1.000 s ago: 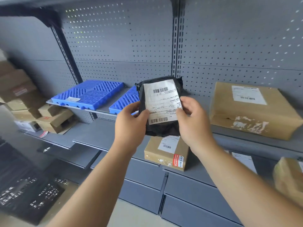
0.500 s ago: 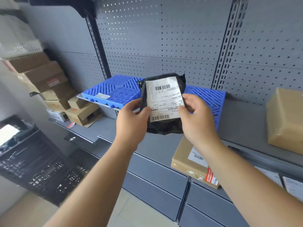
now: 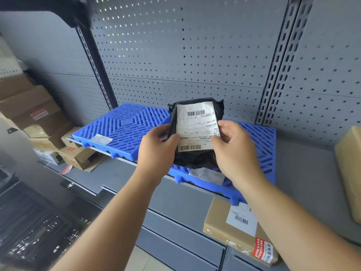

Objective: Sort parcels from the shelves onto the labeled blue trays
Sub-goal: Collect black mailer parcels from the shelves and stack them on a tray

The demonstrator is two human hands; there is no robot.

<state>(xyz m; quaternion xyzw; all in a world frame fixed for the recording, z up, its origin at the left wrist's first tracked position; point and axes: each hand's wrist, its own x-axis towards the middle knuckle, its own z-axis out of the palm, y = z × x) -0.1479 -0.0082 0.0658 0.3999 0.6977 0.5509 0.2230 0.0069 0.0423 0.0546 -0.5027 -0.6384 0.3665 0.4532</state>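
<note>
In the head view we hold the black parcel (image 3: 195, 132) up at the centre of the frame, in the air in front of the shelf and clear of both trays. Our left hand (image 3: 156, 151) pinches its 9 o'clock edge and our right hand (image 3: 236, 153) pinches its 3 o'clock edge, thumbs on the white label. We judge this grip keeps the label flat and readable, so it can be matched to a tray's tag. The left blue tray (image 3: 125, 130) lies toward 9 o'clock of the parcel, and the right blue tray (image 3: 261, 145) lies behind it, toward 4 o'clock. The parcel's long axis runs from 12 to 6, nearly upright. Its labelled face points at us, with one barcode at each end.
</note>
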